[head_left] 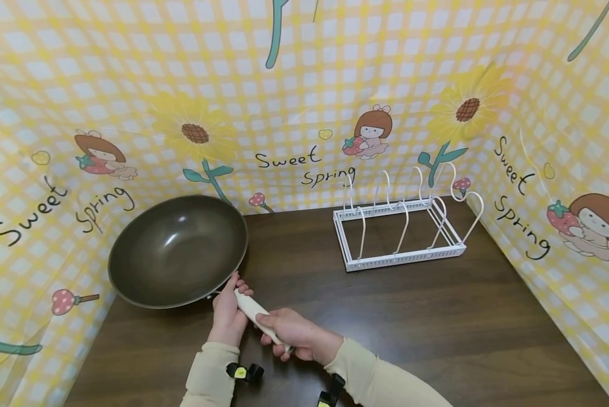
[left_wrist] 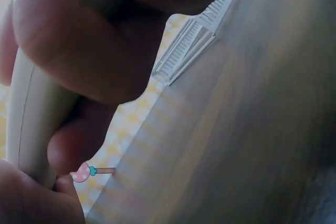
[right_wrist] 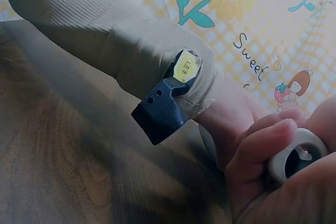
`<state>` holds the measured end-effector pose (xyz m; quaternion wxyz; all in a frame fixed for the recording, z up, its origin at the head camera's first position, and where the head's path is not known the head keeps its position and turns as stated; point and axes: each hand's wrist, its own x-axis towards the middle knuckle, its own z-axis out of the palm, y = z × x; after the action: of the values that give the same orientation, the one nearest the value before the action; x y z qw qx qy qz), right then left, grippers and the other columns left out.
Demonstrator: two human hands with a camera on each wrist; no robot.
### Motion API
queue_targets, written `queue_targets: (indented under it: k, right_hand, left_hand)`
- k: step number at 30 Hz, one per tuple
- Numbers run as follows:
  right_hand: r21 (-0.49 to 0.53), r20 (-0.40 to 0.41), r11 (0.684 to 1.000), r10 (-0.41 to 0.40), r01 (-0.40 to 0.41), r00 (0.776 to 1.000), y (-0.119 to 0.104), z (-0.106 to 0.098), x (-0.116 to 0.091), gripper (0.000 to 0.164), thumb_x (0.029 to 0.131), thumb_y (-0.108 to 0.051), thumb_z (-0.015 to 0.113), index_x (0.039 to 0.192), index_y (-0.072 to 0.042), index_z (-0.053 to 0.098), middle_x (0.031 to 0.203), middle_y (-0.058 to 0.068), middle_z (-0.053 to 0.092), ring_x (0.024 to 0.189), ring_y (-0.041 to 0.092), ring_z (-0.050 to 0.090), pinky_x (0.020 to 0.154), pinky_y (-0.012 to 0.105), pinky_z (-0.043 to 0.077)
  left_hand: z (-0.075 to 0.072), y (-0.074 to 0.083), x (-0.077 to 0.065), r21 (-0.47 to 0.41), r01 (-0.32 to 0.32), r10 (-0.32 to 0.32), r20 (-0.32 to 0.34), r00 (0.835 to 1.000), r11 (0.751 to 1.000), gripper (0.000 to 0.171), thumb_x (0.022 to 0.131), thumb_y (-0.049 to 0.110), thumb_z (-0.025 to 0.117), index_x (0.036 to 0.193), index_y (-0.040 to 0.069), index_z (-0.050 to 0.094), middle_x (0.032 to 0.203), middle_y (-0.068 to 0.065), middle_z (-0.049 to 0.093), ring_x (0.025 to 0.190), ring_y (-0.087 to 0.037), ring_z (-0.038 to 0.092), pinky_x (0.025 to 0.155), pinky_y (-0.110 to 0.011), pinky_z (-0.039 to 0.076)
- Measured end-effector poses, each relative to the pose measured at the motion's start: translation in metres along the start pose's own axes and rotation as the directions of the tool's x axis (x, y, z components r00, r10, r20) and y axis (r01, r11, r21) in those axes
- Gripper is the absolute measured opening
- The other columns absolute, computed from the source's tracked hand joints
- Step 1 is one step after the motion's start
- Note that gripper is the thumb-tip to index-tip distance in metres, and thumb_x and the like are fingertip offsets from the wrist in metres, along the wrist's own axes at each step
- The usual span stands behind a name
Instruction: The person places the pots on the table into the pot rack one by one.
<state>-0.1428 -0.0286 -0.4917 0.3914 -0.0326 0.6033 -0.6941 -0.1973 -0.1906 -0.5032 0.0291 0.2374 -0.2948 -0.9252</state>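
Observation:
A deep dark-coated wok (head_left: 182,254) with a cream handle (head_left: 253,311) is at the left in the head view, its open side facing up and toward the camera. My left hand (head_left: 230,311) grips the handle close to the pan, and the left wrist view shows its fingers curled round the cream handle (left_wrist: 31,114). My right hand (head_left: 296,333) holds the handle nearer its end, thumb on top. In the right wrist view, the hollow handle end (right_wrist: 299,153) pokes out of the grip. Whether the wok's underside touches the table is hidden.
A white rack (head_left: 406,260) with several upright curved dividers stands at the table's back right. Yellow checked cloth (head_left: 294,102) with printed figures encloses the brown wooden table (head_left: 411,322) at the back and both sides. Each wrist wears a black camera mount (right_wrist: 160,111).

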Motion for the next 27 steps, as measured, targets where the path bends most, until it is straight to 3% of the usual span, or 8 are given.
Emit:
queue_targets:
  k: [5, 16, 27]
  right_hand:
    - [-0.023, -0.032, 1.000, -0.021, 0.020, 0.999, 0.001, 0.002, 0.000, 0.035, 0.104, -0.037, 0.054, 0.113, -0.004, 0.054, 0.067, -0.001, 0.051, 0.040, 0.004, 0.034, 0.034, 0.017, 0.028]
    - [-0.049, -0.123, 0.997, -0.072, 0.066, 0.990, 0.006, 0.019, 0.002, 0.033, 0.103, -0.038, 0.057, 0.112, -0.006, 0.056, 0.063, -0.001, 0.051, 0.039, 0.006, 0.034, 0.033, 0.019, 0.028]
    - [-0.081, -0.106, 0.985, -0.160, 0.152, 0.981, 0.002, 0.023, 0.001, 0.028, 0.104, -0.039, 0.055, 0.104, -0.011, 0.053, 0.060, -0.001, 0.047, 0.036, 0.008, 0.033, 0.032, 0.022, 0.027]
  left_hand:
    - [-0.001, 0.002, 0.001, 0.038, 0.037, -0.037, 0.015, 0.999, 0.999, 0.014, 0.109, 0.017, 0.045, 0.101, 0.005, 0.048, 0.075, 0.001, 0.043, 0.058, -0.008, 0.039, 0.050, -0.017, 0.037]
    - [0.006, 0.011, -0.003, 0.017, 0.066, -0.065, -0.017, 0.998, 0.998, 0.015, 0.110, 0.017, 0.038, 0.100, 0.007, 0.043, 0.070, 0.002, 0.037, 0.052, -0.008, 0.033, 0.048, -0.018, 0.033]
    - [0.022, 0.022, -0.007, 0.012, 0.010, -0.011, 0.024, 1.000, 1.000, 0.012, 0.109, 0.019, 0.044, 0.101, 0.009, 0.044, 0.066, 0.003, 0.035, 0.046, -0.008, 0.032, 0.043, -0.020, 0.032]
